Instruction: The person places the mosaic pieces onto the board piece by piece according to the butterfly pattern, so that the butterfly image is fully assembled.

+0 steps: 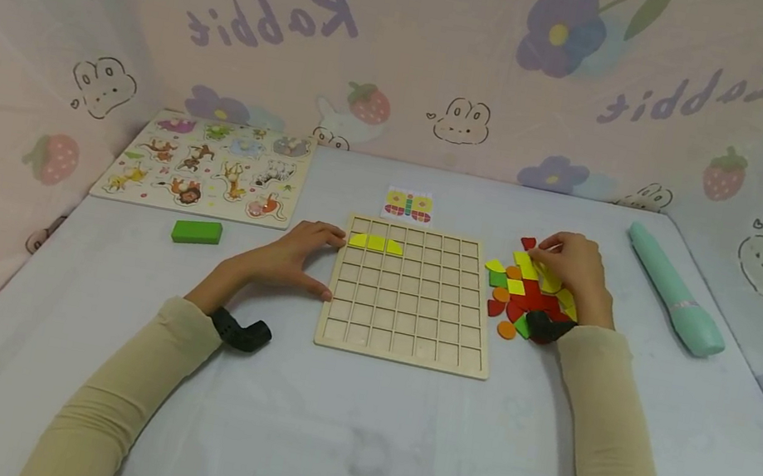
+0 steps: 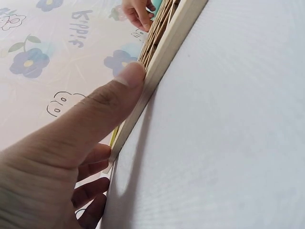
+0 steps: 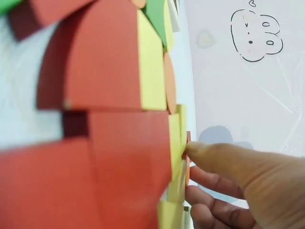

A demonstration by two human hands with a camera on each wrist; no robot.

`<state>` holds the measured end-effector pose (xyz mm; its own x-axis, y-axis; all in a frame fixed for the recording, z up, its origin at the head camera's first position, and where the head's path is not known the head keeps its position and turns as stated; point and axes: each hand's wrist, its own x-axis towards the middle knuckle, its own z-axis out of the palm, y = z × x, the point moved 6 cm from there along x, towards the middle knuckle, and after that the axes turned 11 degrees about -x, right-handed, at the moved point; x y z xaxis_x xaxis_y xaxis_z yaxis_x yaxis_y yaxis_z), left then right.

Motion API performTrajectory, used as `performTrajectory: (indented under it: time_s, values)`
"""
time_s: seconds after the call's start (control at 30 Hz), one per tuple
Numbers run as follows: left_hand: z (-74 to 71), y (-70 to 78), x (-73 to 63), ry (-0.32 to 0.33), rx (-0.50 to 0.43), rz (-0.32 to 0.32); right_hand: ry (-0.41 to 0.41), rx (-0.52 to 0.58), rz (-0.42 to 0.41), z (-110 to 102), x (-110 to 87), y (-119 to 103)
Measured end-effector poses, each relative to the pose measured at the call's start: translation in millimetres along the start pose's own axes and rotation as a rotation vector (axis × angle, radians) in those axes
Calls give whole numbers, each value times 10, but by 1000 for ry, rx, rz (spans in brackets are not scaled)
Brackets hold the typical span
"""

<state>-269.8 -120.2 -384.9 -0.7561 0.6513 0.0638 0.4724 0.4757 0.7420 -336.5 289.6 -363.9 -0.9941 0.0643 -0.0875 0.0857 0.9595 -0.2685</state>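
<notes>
White-clothed table (image 1: 363, 437): wooden grid board (image 1: 411, 302), loose coloured pieces (image 1: 530, 298), animal puzzle (image 1: 218, 164), pattern card (image 1: 408, 207), green block (image 1: 196, 232), mint tapered object (image 1: 675, 292).

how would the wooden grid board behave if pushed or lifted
The wooden grid board would probably feel stiff, judging by its straight, solid-looking edge. Lying flat and wide, it should slide rather than roll or tip. If tilted, the yellow pieces on it might slip out, since nothing visible covers them.
</notes>
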Motion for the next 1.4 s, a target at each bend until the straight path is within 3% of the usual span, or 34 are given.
performTrajectory:
  time_s: [0.33,0.5,0.7,1.03,1.2,1.4]
  values:
    - [4,-21,7,-1,3,-18,-61,-21,21,-1,6,-31]
    - [-1,-24,3,1,9,-18,13,-37,-30,-62,12,-126]
    - [-11,-7,-6,3,7,-19,84,37,-201,-147,-52,-610]
    - [1,-15,4,-2,-3,1,-5,133,-511,68,-304,-1543]
    - [-3,-14,-1,0,-3,2,-64,130,-574,229,-329,-1754]
    - [-5,-2,-6,1,1,12,-116,73,-556,415,-244,-1779]
